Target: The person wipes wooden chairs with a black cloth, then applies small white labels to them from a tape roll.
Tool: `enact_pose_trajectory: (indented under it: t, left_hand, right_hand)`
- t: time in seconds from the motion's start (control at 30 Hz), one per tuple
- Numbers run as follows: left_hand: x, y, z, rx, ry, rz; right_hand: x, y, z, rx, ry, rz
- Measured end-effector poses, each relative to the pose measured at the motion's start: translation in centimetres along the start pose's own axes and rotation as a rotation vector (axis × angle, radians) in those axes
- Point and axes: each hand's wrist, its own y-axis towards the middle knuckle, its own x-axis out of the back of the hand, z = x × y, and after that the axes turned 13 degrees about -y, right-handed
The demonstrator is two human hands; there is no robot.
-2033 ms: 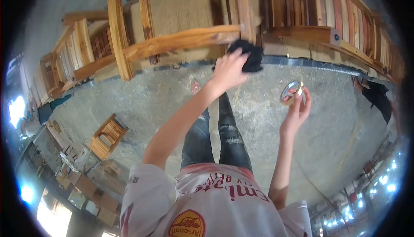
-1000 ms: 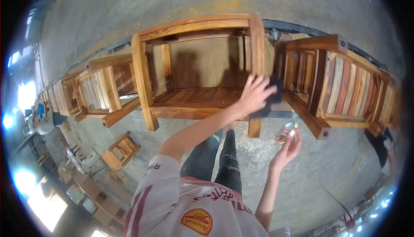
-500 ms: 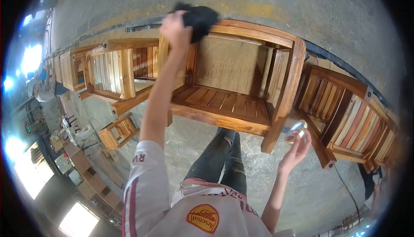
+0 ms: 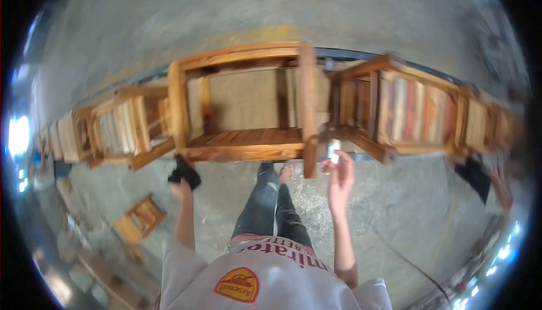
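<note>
My left hand (image 4: pixel 182 188) is closed around a crumpled black cloth (image 4: pixel 185 173). The cloth is just under the front left corner of a varnished wooden frame (image 4: pixel 243 153) with a slatted lower shelf. My right hand (image 4: pixel 340 179) holds up a small roll of tape (image 4: pixel 333 149), pale with a bluish patch and blurred now. It is close to the frame's right front leg (image 4: pixel 310 140), on the outer side. Both hands are on the near side of the frame.
More wooden pieces with slatted sides stand in a row to the left (image 4: pixel 121 126) and right (image 4: pixel 420 109). A small wooden stool-like piece (image 4: pixel 140 219) lies on the concrete floor (image 4: pixel 237 5). A cable (image 4: pixel 415 265) crosses the floor at right, and another person (image 4: pixel 497 188) is at the far right.
My left hand has come down with the black cloth from the frame's top left to below its front corner. The view has turned, and my right hand still holds the roll.
</note>
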Motion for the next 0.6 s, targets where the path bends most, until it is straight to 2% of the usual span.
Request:
enact_pose_trajectory:
  t: [0.03,0.07,0.13,0.2,0.23,0.27,0.37,0.43,0.47,0.5,0.57,0.6]
  left_hand:
    - [0.5,-2.6,-0.1,0.031,-0.197,0.016]
    - [-0.6,-4.6,-1.9,0.152,-0.259,-0.038]
    - [-3.7,-8.9,-7.6,0.312,-0.457,0.063]
    - [-7.4,-13.8,-15.9,0.382,-0.733,0.361]
    - [-9.1,-17.3,-21.5,0.399,-0.748,0.400]
    - [-10.8,-19.5,-25.1,0.327,-0.852,0.635]
    - [-12.1,-28.2,-40.2,0.263,-0.976,1.022]
    - [-14.1,-32.5,-46.5,0.003,-0.963,1.109]
    - [-17.2,-33.3,-47.9,-0.104,-0.830,1.170]
    - [-19.3,-34.1,-49.4,-0.241,-0.858,1.320]
    - [-22.6,-36.1,-51.3,-0.336,-0.798,1.472]
    - [-22.1,-37.3,-51.2,-0.316,-0.829,1.454]
  right_hand:
    - [0.7,-1.2,1.0,-0.028,0.055,0.007]
    - [1.6,-2.1,1.3,0.009,0.044,0.009]
    - [3.5,-4.7,0.8,0.041,0.038,0.003]
    - [5.3,-7.4,1.4,-0.018,0.105,0.000]
    - [6.3,-8.9,0.9,-0.003,0.084,-0.025]
    - [7.4,-10.5,1.2,0.013,0.086,-0.040]
    - [9.6,-15.0,0.6,0.104,0.007,-0.126]
    - [11.0,-17.3,0.2,0.134,0.007,-0.144]
    - [11.4,-18.4,0.2,0.143,0.020,-0.157]
    - [11.8,-19.6,0.4,0.152,0.035,-0.163]
    - [12.2,-21.2,0.5,0.159,0.002,-0.166]
    - [12.1,-21.4,0.4,0.196,0.034,-0.205]
